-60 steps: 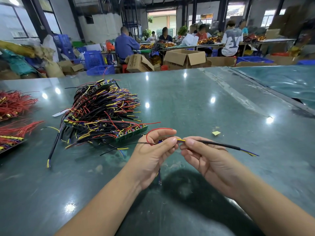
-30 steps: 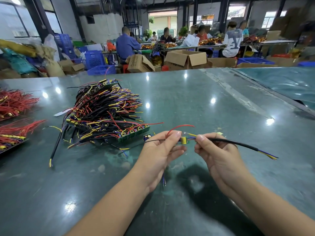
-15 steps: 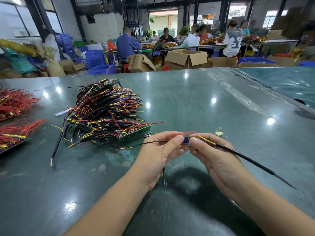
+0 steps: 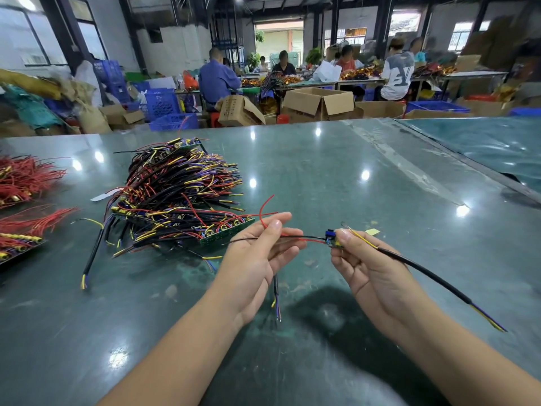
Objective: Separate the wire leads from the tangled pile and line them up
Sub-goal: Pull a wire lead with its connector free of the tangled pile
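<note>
Right hand (image 4: 370, 268), centre-right of frame: fingers (image 4: 343, 235) pinched on the small blue-and-yellow component board (image 4: 332, 237) where the leads join. Left hand (image 4: 257, 259), centre: fingers curled loosely round the thin red and black wire leads (image 4: 301, 238), the red tip sticking up past the fingertips. Thicker black sheathed cable (image 4: 424, 272) droops from the board toward lower right, its yellow and purple cores bare at the end.

Handling, my read: very light and floppy, with no stiffness in the thin leads, which will snag on neighbours. The solder joints at the board look like the weak point, so hold the board or sheath and stroke along the leads, don't yank.

Tangled pile of black, red, yellow and purple leads on green boards (image 4: 175, 197) sits centre-left on the glossy green desk (image 4: 351, 177), just beside the left hand.
</note>
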Available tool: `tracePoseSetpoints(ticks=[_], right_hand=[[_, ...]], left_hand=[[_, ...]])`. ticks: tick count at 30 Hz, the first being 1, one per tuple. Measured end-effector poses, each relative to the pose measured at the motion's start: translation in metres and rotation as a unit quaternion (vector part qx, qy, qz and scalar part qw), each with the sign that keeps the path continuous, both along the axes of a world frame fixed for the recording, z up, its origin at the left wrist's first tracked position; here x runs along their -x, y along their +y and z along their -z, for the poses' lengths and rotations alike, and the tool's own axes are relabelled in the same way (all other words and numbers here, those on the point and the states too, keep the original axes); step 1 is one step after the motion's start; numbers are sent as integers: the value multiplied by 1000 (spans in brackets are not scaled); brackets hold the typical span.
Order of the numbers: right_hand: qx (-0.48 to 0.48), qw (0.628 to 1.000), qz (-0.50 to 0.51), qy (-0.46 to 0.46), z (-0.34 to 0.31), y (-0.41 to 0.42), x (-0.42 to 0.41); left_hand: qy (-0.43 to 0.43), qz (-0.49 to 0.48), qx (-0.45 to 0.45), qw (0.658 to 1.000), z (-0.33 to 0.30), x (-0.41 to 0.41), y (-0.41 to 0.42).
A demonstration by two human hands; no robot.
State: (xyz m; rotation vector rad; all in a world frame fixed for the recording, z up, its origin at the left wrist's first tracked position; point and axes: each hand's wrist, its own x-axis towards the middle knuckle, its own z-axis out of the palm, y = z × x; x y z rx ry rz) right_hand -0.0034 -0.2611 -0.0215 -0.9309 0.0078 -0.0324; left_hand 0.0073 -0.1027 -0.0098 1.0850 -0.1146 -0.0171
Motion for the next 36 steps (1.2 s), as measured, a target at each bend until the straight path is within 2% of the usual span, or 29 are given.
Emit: tracePoseSetpoints(ticks=[6, 11, 16, 22, 30, 36], right_hand=[[-3, 1000, 3, 12, -1, -1, 0], [-17, 999, 30, 38, -2, -3, -1], [-29, 998, 43, 43, -2, -5, -4], [-32, 997, 47, 51, -2, -6, -6], [26, 999, 18, 33, -1, -3, -2], [52, 999, -8, 3, -3, 0, 4]], left_hand=[[-8, -13, -44, 999, 2, -1, 1], [10, 2, -32, 999, 1, 0, 4], [42, -52, 14, 998, -2, -7, 11], [42, -37, 109, 993, -5, -7, 14], [46, -184, 59, 980, 1, -12, 15], [45, -255, 79, 963, -1, -15, 14]])
